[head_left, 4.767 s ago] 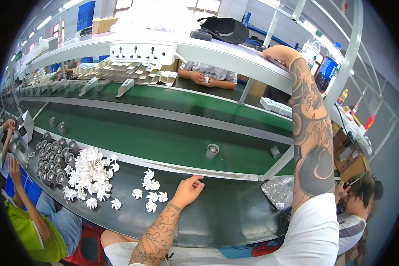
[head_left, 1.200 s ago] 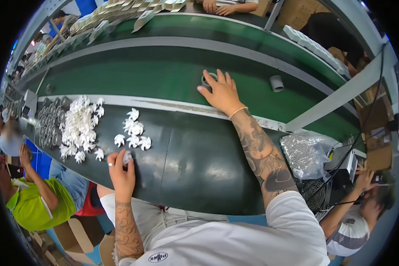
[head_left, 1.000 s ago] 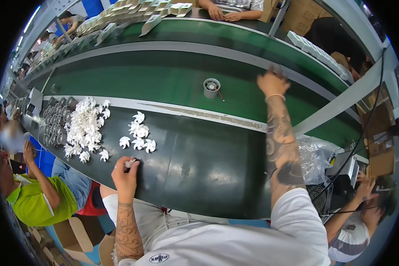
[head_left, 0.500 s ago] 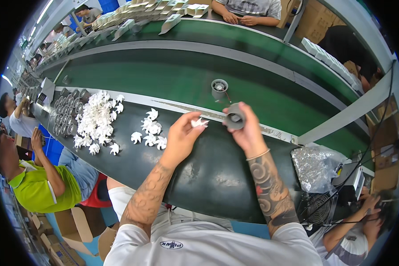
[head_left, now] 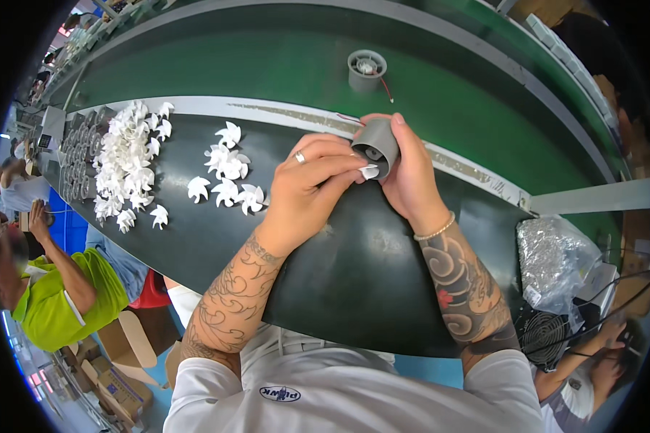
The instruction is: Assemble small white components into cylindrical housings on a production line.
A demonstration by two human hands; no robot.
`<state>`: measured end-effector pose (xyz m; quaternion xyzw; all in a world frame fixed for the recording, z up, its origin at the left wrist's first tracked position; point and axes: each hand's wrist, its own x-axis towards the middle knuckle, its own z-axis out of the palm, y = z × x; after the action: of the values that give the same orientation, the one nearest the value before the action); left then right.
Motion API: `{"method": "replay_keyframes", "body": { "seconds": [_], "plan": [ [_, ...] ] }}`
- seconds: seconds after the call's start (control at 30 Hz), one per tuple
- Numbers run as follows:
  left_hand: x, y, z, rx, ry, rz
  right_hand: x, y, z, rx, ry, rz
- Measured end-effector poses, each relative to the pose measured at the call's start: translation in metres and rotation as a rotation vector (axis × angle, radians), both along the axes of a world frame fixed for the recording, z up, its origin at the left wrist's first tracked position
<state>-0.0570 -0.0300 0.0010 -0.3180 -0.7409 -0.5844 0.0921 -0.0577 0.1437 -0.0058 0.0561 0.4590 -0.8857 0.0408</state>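
Note:
My right hand [head_left: 409, 162] is wrapped round a grey cylindrical fan housing [head_left: 376, 144], its open end tilted toward me. A motor hub shows inside the housing, and a red wire sticks out behind it. Between the fingertips of my left hand [head_left: 312, 177] is a small white fan impeller [head_left: 369, 172], mostly hidden by the fingers. It is at the housing's open mouth; whether it touches the hub I cannot tell. Several loose white impellers [head_left: 232, 165] lie on the dark table left of my hand, and a larger heap of white impellers [head_left: 128, 162] lies beyond them.
A finished-looking grey fan [head_left: 367, 71] with a red wire stands on the green conveyor belt [head_left: 267, 54]. Rows of grey housings [head_left: 78, 155] sit at the table's far left. At right lie a clear plastic bag [head_left: 556, 256] and a black fan [head_left: 545, 338]. Co-workers sit at both sides.
My left hand has brought the white impeller to the housing's mouth. The housing has turned its open end toward that hand. The view has tilted nearer the table.

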Motion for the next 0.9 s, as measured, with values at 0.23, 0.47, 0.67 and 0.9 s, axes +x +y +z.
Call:
{"method": "replay_keyframes", "body": {
  "seconds": [0.23, 0.47, 0.67, 0.9],
  "plan": [
    [0.003, 0.014, -0.004, 0.036, 0.034, 0.1, 0.005, 0.004, 0.005, -0.013, -0.036, 0.149],
    [0.005, 0.011, -0.005, 0.216, -0.346, 0.028, 0.009, 0.0, 0.004, 0.058, -0.007, 0.13],
    [0.003, 0.007, -0.009, 0.28, -0.358, 0.042, 0.007, 0.002, 0.002, 0.128, 0.039, 0.179],
    [0.001, 0.014, -0.01, 0.385, -0.507, 0.05, 0.008, 0.001, 0.003, 0.212, 0.06, 0.124]
  ]
}}
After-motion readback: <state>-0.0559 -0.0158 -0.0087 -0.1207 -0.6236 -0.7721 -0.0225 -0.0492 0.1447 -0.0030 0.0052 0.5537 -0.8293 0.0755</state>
